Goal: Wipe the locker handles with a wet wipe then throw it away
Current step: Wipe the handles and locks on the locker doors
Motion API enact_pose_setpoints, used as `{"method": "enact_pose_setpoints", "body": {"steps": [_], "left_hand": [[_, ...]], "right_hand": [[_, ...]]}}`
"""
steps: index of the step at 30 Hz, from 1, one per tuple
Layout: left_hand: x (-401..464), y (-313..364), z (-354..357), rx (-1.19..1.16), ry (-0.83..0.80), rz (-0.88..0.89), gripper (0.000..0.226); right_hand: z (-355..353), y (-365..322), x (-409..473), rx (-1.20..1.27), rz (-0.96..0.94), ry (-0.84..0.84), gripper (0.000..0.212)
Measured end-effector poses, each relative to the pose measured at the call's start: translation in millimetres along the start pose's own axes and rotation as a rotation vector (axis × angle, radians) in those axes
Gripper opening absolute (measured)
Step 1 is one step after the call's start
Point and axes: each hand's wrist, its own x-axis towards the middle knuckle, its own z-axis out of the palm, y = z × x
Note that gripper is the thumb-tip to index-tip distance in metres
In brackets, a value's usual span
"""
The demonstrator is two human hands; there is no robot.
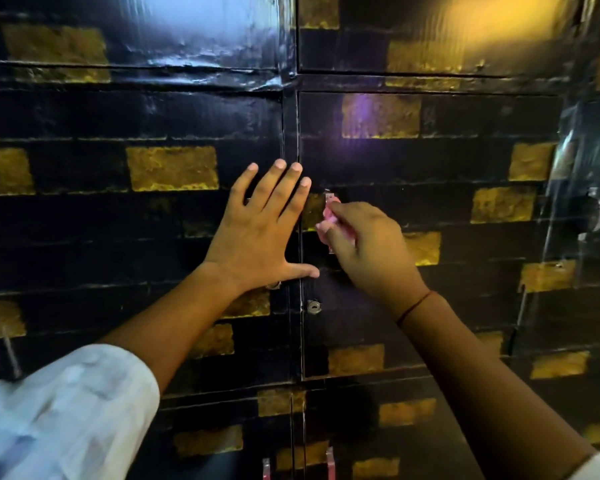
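Left hand (262, 223) flat w/ fingers spread on locker door (136, 237), bracing it; right hand (368, 251) at 3 o'clock pinches pink wipe (329, 218) round handle (329, 197) to rub it.

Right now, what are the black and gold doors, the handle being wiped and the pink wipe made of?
The doors look like board or metal under a glossy black-and-gold brick-pattern covering; lights reflect off it and it wrinkles near the top. The handle looks like bare shiny metal, mostly hidden. The wipe, pinched in the right hand, looks like soft crumpled cloth or paper.
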Motion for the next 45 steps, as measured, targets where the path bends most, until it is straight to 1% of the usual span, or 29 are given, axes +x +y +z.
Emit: {"method": "enact_pose_setpoints", "body": {"steps": [1, 3, 5, 6, 9, 12, 13, 14, 17, 18, 19, 21, 23, 26, 31, 37, 38, 40, 42, 44, 45], "left_hand": [[0, 0, 1, 0.006, 0.008, 0.005, 0.133], [0, -1, 2, 0.017, 0.016, 0.011, 0.132], [0, -1, 3, 0.019, 0.024, 0.012, 0.132], [0, -1, 4, 0.019, 0.029, 0.013, 0.131], [-1, -1, 6, 0.021, 0.046, 0.023, 0.130], [0, -2, 8, 0.024, 0.054, 0.035, 0.129], [0, -2, 9, 0.024, 0.057, 0.036, 0.129], [0, -2, 9, 0.023, 0.061, 0.036, 0.128], [-1, -2, 11, 0.022, 0.075, 0.037, 0.128], [0, -3, 11, 0.023, 0.078, 0.039, 0.128], [0, -3, 11, 0.023, 0.079, 0.040, 0.127], [0, -3, 11, 0.021, 0.082, 0.041, 0.127], [0, -3, 12, 0.024, 0.078, 0.044, 0.127], [-1, -2, 10, 0.028, 0.061, 0.045, 0.128], [-1, -2, 6, 0.034, 0.024, 0.043, 0.129], [-1, -2, 5, 0.046, 0.004, 0.041, 0.130], [-1, -2, 4, 0.044, 0.004, 0.039, 0.130], [-2, -2, 5, 0.040, 0.006, 0.041, 0.130], [-2, -2, 6, 0.038, 0.009, 0.041, 0.130], [-2, -2, 7, 0.034, 0.023, 0.040, 0.129], [-2, -3, 8, 0.031, 0.030, 0.041, 0.129]], "right_hand": [[1, 0, -3, 0.091, 0.038, 0.050, 0.024], [5, 0, -1, 0.288, 0.175, 0.139, 0.014], [12, -1, 3, 0.462, 0.302, 0.188, 0.006], [15, -2, 4, 0.523, 0.328, 0.203, 0.005], [18, 3, -1, 0.560, 0.323, 0.167, 0.011], [14, 14, -3, 0.520, 0.375, 0.018, 0.020], [13, 13, -2, 0.549, 0.398, 0.001, 0.021], [13, 11, 1, 0.602, 0.427, 0.017, 0.020], [16, -2, 11, 0.804, 0.528, 0.152, 0.017], [19, -3, 12, 0.809, 0.523, 0.189, 0.018], [21, -2, 10, 0.753, 0.480, 0.207, 0.018], [25, 4, -1, 0.574, 0.358, 0.191, 0.021], [25, 10, -12, 0.461, 0.275, 0.158, 0.023], [23, 11, -20, 0.393, 0.212, 0.122, 0.025], [22, 15, -23, 0.369, 0.124, 0.073, 0.027], [21, 24, -24, 0.170, -0.018, 0.056, 0.019], [21, 24, -25, 0.158, -0.036, 0.079, 0.018], [23, 23, -28, 0.138, -0.028, 0.180, 0.016], [25, 20, -33, 0.209, 0.106, 0.349, 0.015], [24, 19, -35, 0.366, 0.254, 0.562, 0.013], [24, 19, -34, 0.401, 0.278, 0.610, 0.012]]}}
